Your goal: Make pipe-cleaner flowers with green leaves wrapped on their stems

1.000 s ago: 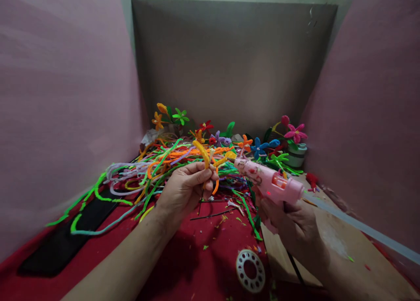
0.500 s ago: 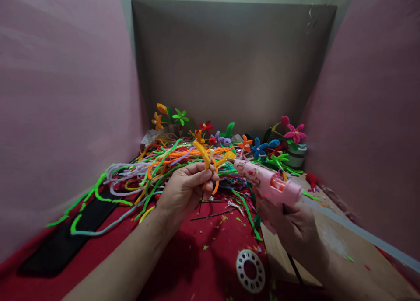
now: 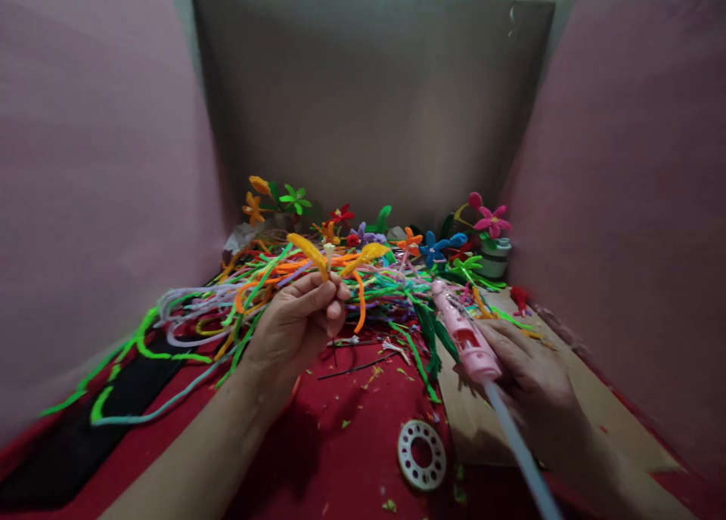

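Pinched in the fingertips of my left hand (image 3: 300, 312) is a pipe-cleaner flower (image 3: 367, 255), with two yellow-orange petals spread apart and a pale tuft between them. Its thin dark stem points down below the fingers. Over the board on the right, my right hand (image 3: 530, 369) is against the side of a pink hot glue gun (image 3: 463, 335), its fingers partly hidden behind it. The gun's nozzle points away from me, and a long translucent glue stick (image 3: 519, 444) sticks out of its back.
A tangled heap of coloured pipe cleaners (image 3: 249, 286) lies ahead, with finished pipe-cleaner flowers (image 3: 434, 249) behind it. A white ring with holes (image 3: 407, 459) lies on the red cloth (image 3: 340, 459). A brown board (image 3: 590, 399) is at right, a black strip (image 3: 73, 444) at left.
The glue gun has moved off the petal, down and to the right, and its nozzle has swung to face forward. My left hand still holds the flower, now with both petals in sight.
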Demonstrator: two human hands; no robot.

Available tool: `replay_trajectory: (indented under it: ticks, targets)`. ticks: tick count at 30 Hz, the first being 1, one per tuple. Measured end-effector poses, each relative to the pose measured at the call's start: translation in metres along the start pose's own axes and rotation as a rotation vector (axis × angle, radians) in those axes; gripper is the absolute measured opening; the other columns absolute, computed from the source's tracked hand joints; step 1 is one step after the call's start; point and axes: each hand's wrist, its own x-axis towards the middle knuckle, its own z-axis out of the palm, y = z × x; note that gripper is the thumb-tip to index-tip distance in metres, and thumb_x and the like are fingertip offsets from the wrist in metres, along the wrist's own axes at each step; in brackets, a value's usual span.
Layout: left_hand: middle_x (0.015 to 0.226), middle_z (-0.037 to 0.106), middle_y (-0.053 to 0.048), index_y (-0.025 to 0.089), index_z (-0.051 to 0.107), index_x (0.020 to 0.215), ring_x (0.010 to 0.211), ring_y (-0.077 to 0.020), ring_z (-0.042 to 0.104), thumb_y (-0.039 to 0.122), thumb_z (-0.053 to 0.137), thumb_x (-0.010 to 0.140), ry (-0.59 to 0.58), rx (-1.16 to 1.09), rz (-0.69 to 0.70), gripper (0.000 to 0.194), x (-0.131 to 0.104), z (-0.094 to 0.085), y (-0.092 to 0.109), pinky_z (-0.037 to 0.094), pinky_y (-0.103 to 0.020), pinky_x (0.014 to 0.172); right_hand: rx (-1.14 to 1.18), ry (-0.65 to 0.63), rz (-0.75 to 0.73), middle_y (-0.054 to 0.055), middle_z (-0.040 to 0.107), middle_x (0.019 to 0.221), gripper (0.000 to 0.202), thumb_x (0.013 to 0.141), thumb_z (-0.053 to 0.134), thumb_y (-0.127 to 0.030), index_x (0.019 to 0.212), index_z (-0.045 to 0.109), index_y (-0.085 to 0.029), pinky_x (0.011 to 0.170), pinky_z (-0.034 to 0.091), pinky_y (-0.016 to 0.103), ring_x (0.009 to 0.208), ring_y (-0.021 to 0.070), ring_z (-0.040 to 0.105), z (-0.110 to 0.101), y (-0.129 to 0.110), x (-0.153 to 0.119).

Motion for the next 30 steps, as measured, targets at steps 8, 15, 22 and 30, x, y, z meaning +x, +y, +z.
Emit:
replay_trajectory:
  ticks: [8,15,22,30]
  targets:
    - [0.062,0.059,-0.001,0.012,0.065,0.072,0.045,-0.0043,0.049,0.012,0.065,0.069,0.025,0.057,-0.025,0.003,0.000,0.006,-0.005,0.043,-0.011,0.039,-0.352,-0.165,0.341,0.015,0.057,0.116,0.047,0.085,0.044,-0.032,0.129,0.043,-0.015,0.082,0.049,0.036,0.105,0.0267,0.057,-0.056,0.053,-0.088]
    - [0.063,0.060,-0.002,0.012,0.064,0.070,0.043,-0.0037,0.048,0.010,0.068,0.063,0.038,0.063,-0.059,0.007,0.000,0.008,-0.009,0.042,-0.011,0.037,-0.522,-0.326,0.587,0.011,0.063,0.102,0.045,0.084,0.044,-0.041,0.121,0.052,-0.017,0.069,0.051,0.034,0.088,0.0254,0.062,-0.067,0.076,-0.115]
    - [0.064,0.061,-0.001,0.013,0.064,0.070,0.043,-0.0043,0.048,0.015,0.074,0.060,-0.006,0.044,-0.118,0.015,-0.001,0.013,-0.016,0.041,-0.012,0.034,-0.602,-0.351,0.471,0.013,0.063,0.098,0.041,0.081,0.049,-0.039,0.111,0.060,-0.014,0.071,0.049,0.041,0.083,0.0279,0.059,-0.072,0.078,-0.097]
    - [0.063,0.062,-0.001,0.011,0.064,0.072,0.041,-0.0030,0.047,0.017,0.073,0.063,-0.117,-0.077,-0.234,0.014,-0.013,0.020,-0.028,0.041,-0.012,0.034,0.369,-0.260,0.483,0.007,0.067,0.093,0.022,0.082,0.051,-0.025,0.095,0.069,-0.022,0.073,0.047,0.031,0.085,0.0192,0.060,-0.033,-0.011,-0.002]
